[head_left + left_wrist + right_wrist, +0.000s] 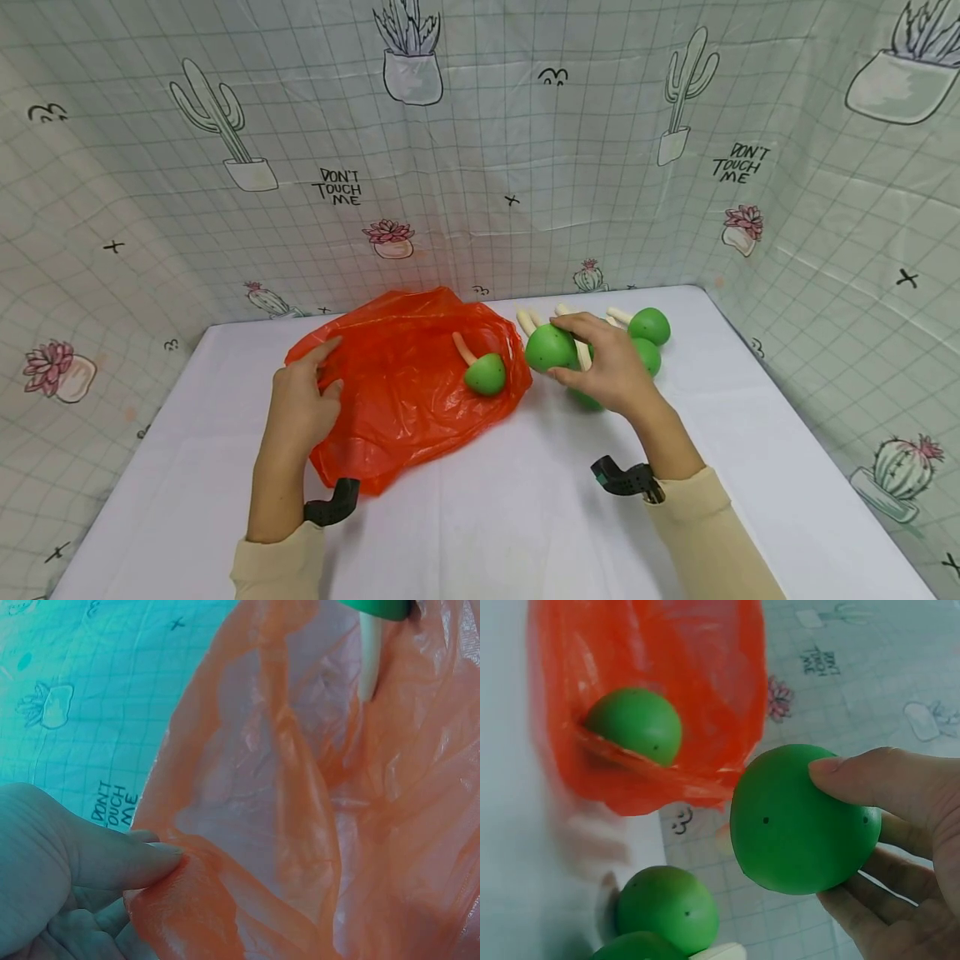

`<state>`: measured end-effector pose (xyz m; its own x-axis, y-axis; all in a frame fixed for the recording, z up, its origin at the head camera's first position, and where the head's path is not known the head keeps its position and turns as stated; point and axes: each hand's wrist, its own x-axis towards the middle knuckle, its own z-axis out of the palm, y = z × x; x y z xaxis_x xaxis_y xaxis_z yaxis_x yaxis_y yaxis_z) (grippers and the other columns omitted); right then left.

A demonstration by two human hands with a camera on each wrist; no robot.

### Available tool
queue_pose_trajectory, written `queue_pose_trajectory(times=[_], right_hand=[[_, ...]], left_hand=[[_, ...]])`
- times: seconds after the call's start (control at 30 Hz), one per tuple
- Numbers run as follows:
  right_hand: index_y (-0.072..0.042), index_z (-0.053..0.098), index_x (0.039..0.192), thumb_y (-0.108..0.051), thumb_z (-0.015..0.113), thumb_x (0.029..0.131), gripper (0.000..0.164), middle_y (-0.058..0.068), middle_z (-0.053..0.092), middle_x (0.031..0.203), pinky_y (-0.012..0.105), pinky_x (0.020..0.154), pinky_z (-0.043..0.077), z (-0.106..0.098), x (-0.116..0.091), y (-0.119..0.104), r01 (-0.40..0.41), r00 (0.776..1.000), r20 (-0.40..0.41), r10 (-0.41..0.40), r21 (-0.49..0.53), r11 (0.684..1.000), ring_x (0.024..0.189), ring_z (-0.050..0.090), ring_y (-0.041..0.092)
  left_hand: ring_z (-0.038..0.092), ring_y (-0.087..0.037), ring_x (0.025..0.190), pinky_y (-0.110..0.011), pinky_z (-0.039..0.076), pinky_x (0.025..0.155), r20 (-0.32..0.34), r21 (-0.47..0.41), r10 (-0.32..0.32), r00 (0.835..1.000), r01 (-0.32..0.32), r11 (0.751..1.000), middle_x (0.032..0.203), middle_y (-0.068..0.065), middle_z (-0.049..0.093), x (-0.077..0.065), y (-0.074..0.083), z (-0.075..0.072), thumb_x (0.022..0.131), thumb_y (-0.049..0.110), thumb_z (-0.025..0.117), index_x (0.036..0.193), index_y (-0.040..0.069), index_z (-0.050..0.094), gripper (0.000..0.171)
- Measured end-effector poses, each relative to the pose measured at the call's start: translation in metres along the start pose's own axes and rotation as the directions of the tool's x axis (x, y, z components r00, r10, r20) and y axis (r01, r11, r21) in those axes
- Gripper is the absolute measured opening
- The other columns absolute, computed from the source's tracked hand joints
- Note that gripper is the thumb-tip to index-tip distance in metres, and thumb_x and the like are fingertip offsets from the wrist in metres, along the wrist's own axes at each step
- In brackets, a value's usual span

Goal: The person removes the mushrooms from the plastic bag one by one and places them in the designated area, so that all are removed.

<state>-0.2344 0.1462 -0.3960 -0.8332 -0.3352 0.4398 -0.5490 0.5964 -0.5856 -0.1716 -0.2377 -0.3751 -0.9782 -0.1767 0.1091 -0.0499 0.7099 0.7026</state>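
A red plastic bag [390, 408] lies spread on the table, its mouth facing right. My left hand [303, 404] pinches the bag's edge between thumb and fingers, plain in the left wrist view, where the bag [195, 900] looks orange. One green-capped toy mushroom [485, 375] with a pale stem lies inside the bag, near its mouth. Just right of that opening, my right hand [615, 367] grips a second toy mushroom [551, 347] by its rounded, dark-dotted cap. In the right wrist view the held mushroom [802, 825] hangs clear of the bag; its stem is hidden there.
Several more toy mushrooms [649, 326] lie close together beneath and behind my right hand, partly covered by it. The white table [480, 533] meets a cloth backdrop [480, 150] printed with cacti at the back and sides.
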Motion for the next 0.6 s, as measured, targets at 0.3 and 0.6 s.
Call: queue_pose_trajectory(times=[0.3, 0.6], right_hand=[[0.003, 0.066, 0.136, -0.004, 0.091, 0.077, 0.064, 0.018, 0.067, 0.135, 0.057, 0.104, 0.052, 0.013, -0.007, 0.011, -0.032, 0.995, 0.094, 0.036, -0.036, 0.999, 0.124, 0.062, 0.040], [0.003, 0.066, 0.136, -0.004, 0.092, 0.077, 0.065, 0.019, 0.066, 0.136, 0.058, 0.109, 0.049, 0.021, -0.012, 0.017, -0.037, 0.988, 0.146, 0.047, -0.069, 0.997, 0.127, 0.061, 0.041]], left_hand=[[0.055, -0.049, 0.130, -0.061, 0.053, 0.099, 0.001, 0.003, 0.011, 1.000, -0.011, 1.000, 0.149, -0.029, 0.054, 0.000, 0.000, -0.001, 0.100, -0.005, 0.062, 0.160, 0.005, 0.044, 0.063], [0.055, -0.049, 0.130, -0.062, 0.053, 0.099, 0.005, 0.001, 0.010, 1.000, -0.010, 1.000, 0.150, -0.029, 0.053, 0.001, 0.001, -0.001, 0.100, -0.005, 0.062, 0.160, 0.005, 0.044, 0.064]])
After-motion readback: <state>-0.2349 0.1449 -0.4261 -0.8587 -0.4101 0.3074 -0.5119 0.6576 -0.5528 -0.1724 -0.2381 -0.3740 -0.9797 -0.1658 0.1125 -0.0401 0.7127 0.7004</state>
